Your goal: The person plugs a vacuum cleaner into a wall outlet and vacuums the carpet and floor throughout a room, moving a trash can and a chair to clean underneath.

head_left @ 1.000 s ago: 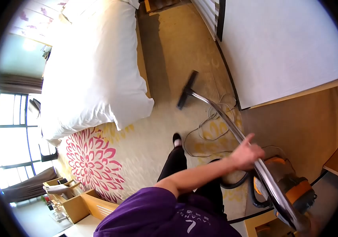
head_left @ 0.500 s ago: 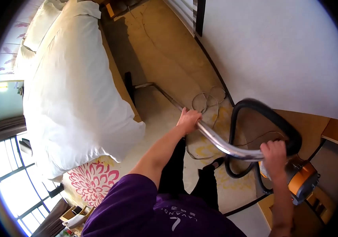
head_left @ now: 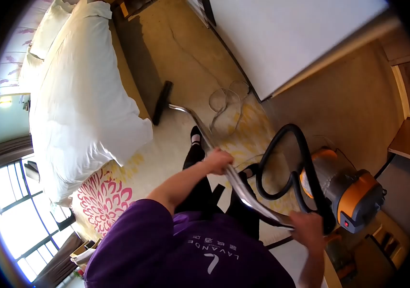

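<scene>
My left hand point(head_left: 218, 161) is wrapped round the middle of a shiny metal vacuum cleaner wand point(head_left: 240, 186). Farther down, my right hand point(head_left: 307, 228) grips the wand's curved upper end, close to where the black hose point(head_left: 305, 158) joins it. At the far end, the dark floor head point(head_left: 162, 102) rests on the carpet beside the bed. The hose loops toward an orange and grey vacuum cleaner body point(head_left: 346, 192) standing to my right, with a small red light on it.
A bed with a white duvet point(head_left: 80, 105) lies on the left. Loops of cord point(head_left: 226, 103) lie on the patterned carpet point(head_left: 185, 53). A white wall point(head_left: 281, 38) ends in a corner at the right. A wooden desk or shelf edge point(head_left: 409, 139) is at far right.
Both hands and the wand have shifted down and toward my body. The floor head has drawn back from the bed's side. My view has turned, showing more of the vacuum cleaner body.
</scene>
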The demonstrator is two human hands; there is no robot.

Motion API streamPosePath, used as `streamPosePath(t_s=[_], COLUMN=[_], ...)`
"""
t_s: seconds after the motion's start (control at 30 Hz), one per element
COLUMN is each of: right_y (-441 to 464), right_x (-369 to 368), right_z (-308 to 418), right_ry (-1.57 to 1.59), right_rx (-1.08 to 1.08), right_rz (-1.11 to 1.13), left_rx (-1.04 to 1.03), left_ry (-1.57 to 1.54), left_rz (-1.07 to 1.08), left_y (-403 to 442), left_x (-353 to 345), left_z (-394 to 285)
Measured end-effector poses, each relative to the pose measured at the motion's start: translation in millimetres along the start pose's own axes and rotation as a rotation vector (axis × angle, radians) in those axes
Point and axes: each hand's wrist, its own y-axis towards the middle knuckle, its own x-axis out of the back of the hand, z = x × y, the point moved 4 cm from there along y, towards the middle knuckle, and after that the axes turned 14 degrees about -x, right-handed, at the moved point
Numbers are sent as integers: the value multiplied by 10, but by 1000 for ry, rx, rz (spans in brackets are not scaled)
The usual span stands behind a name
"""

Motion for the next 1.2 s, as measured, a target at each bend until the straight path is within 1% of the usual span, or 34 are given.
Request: streamPosePath(t_s=[0.03,0.07,0.1,0.13,0.17,0.23,0.27,0.3,0.33,0.37,0.4,0.43,0.47,0.5,0.57,0.6,0.63,0.67,0.7,0.73,0.77,0.8,0.83,0.87,0.9,0.93,0.97,1.03,1.07,1.17,1.2], right_y=[-278,-559,-856,-1180,-1457,-2118,-2310,-2494,-2657,-2771,-2813,-2808,-2808,-2837,-2780,-2634,-2475,-2253,-2036,-1627,-1312,-1000,-984,-1026,-1103,-1157,-1223,-1325,-1355,-1427,-1426], right_x=[-26,181,338,450,685,1034,1251,1482,1702,1867,1919,1904,1900,1899,1630,1439,1258,1006,587,231,-177,-583,-790,-952,-1003,-1054,-1102,-1205,-1305,-1216,-1180], right_z=[-389,-586,-829,-1107,-1244,-1410,-1277,-1141,-1010,-901,-813,-724,-624,-534,-614,-538,-550,-504,-889,-650,-424,-197,-5,37,33,11,-34,-94,-228,-399,-511], right_ry=[-3,-80,-92,-119,-129,-103,-196,-288,-382,-478,-573,-577,-588,-608,-487,-417,-306,-193,-145,-57,-155,-253,-262,-225,-163,-179,-197,-242,-188,-133,-112], right_rx=[-56,-158,-277,-362,-474,-340,-345,-350,-355,-358,-362,-339,-320,-299,-35,102,17,-73,-159,-55,-56,-49,77,80,73,95,112,146,184,172,144], right_rz=[11,29,54,17,64,-278,-299,-322,-347,-375,-405,-396,-377,-356,-475,-527,-376,-226,-270,-155,-72,11,4,48,43,52,61,83,55,19,40], left_rx=[-6,-11,-136,-195,-261,-419,-517,-544,-535,-537,-541,-551,-524,-463,-331,-296,-260,-144,-80,-27,132,307,309,410,425,441,453,471,488,479,469], left_ry=[-20,-82,-112,-98,-229,-266,-281,-258,-362,-370,-376,-389,-307,-352,-430,-404,-382,-402,-425,-412,-374,-399,-314,-349,-281,-250,-221,-193,-179,-192,-199], left_rz=[62,107,137,224,114,37,-16,-103,-143,-213,-281,-347,-425,-400,-367,-399,-425,-310,-308,-336,-327,-382,-577,-516,-568,-638,-708,-695,-691,-686,-693], left_y=[297,597,929,1168,1429,1678,1728,1721,1720,1687,1637,1570,1480,1338,925,726,514,255,34,-214,-511,-823,-1190,-1286,-1311,-1315,-1299,-1270,-1235,-1064,-948], left_x=[-144,-287,-490,-403,-538,-241,-134,17,76,132,171,179,166,139,79,-65,-254,-376,-628,-954,-1299,-1748,-1760,-1847,-1878,-1962,-2065,-2185,-2237,-2238,-2257], left_z=[-355,-727,-1043,-1529,-1842,-2571,-2844,-3056,-3186,-3271,-3326,-3383,-3374,-3346,-3194,-3078,-2949,-2774,-2516,-2190,-1862,-1508,-1582,-1600,-1674,-1712,-1758,-1835,-1873,-1998,-2024])
